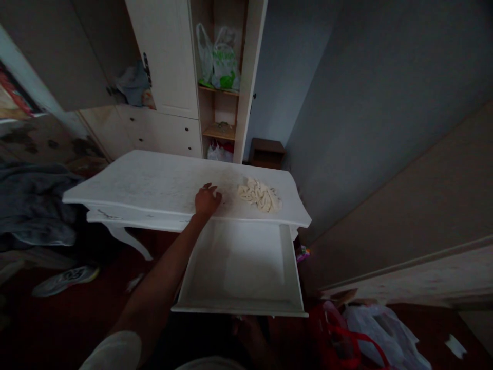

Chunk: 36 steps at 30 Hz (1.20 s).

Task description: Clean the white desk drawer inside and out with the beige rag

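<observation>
My left hand [207,201] rests on the top of a white table [165,177], just behind the pulled-out drawer. Its fingers are loosely bent, with thumb and fingers apart, and nothing shows between them. Right of it lies a crumpled cream cloth [260,195] on the tabletop. Greyish smudges mark the surface around the hand. The white drawer [241,262] stands far out toward me, with a bare bottom. Below the drawer's front edge, in shadow, is my right hand [248,329]; its fingers are too dark and partly hidden to make out.
A white cabinet [169,67] stands behind the table, its shelves holding plastic bags [223,61]. Grey fabric [34,205] is heaped at left, above a shoe [67,280]. Red and white bags [377,334] lie on the floor at right. A grey wall [370,118] borders the right side.
</observation>
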Available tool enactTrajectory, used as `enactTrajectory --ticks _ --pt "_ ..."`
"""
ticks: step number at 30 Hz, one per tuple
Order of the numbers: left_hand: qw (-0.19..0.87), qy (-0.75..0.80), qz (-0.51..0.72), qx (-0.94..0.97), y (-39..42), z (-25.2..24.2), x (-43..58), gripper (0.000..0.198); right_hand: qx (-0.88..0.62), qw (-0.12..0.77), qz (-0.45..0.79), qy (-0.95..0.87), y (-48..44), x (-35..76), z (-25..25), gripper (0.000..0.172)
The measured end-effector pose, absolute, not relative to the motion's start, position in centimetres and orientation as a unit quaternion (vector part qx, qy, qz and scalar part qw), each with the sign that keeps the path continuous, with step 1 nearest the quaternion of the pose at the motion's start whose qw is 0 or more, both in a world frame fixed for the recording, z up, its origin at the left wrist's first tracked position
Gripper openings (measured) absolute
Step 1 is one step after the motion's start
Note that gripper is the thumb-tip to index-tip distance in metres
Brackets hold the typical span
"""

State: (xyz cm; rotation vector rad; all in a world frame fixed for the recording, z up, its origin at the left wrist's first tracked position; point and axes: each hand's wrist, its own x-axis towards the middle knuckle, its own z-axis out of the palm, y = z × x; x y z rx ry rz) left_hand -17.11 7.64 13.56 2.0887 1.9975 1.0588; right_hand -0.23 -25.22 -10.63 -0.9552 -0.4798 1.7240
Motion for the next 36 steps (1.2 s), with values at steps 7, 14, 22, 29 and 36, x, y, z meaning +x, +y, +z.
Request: enactTrajectory --ticks 7,14,22,29,36 --pt "-0.011 0.446 0.205 0.871 7.4 17.0 -5.0 0.100 -0.406 0.519 0.724 -0.203 -24.8 0.0 -9.8 0.043" --pt "0.124 0.504 0.029 0.854 12.8 17.2 -1.2 0.112 -0.391 0.457 0.754 -0.264 -24.2 0.2 -7.9 0.039" --pt "0.084 0.617 0.154 0.767 7.1 16.2 -2.4 0.064 -0.407 0.522 0.723 -0.198 -24.4 -0.7 -9.3 0.047" --pt "0.056 0.693 0.276 0.664 -4.5 13.5 -10.0 0.056 -0.433 0.482 0.732 -0.210 -25.0 0.2 -8.6 0.038" --pt "0.028 0.716 0.171 0.676 -7.2 9.1 -14.1 0.051 -0.404 0.475 0.757 -0.197 -24.7 0.7 -7.6 0.039"
